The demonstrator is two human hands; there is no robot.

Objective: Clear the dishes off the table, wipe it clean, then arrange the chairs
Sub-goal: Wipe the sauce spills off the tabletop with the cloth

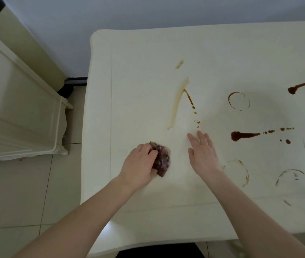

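Observation:
A cream-white table (148, 71) fills the view, marked with brown stains. My left hand (138, 162) grips a crumpled dark patterned cloth (162, 159) and holds it on the tabletop near the front left. Just to its right, my right hand (202, 149) lies flat on the table with its fingers straight, holding nothing. A smeared streak and a dotted brown trail (189, 98) lie just beyond the hands. Further right are a brown spill (241, 135), another spill (296, 87) and several ring marks (239, 100). No dishes show on the table.
A cream-coloured piece of furniture (17, 108) stands to the left of the table, with a strip of tiled floor (62, 183) between them. A pale wall (148, 12) runs behind the table. The table's front edge is close to my body.

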